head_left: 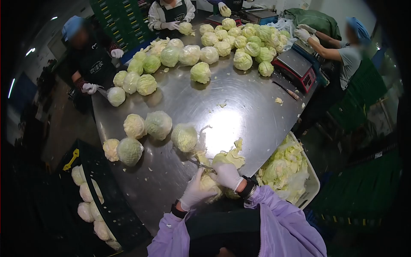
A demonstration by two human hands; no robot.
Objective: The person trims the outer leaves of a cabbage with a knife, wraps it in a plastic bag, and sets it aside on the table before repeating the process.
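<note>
Two gloved hands meet at the near edge of the steel table (239,111), and both are ours. Our left hand (195,192) curls from below round a cabbage (209,185), fingers closed on its pale side. Our right hand (227,174) is clenched above it, gripping what we take to be the handle of a knife (199,163), whose thin blade points leftward past the head. The cabbage sits right at the rim, close to our body; we judge that this lets the left hand steady it against the blade while the loose leaves (233,155) drop just beyond our knuckles. Below the edge on our right stands a white basket (314,182) heaped with leaf scraps, near enough, we think, to take trimmings in one short sweep. On our left a black crate (112,201) lies under the table's corner with whole heads lined along its outer side. Five heads (158,124) lie in a loose group just past our hands, the nearest one near the knife tip. Beyond them we see a broad bare band of bright steel, then the large pile (222,43) at the far side and a red scale (295,66) at the right edge. A co-worker in a dark apron (92,64), a co-worker at the far end (171,13) and a co-worker by the scale (346,55) stand well apart from us. With basket and crate on either flank, our free room lies forward over the steel.
</note>
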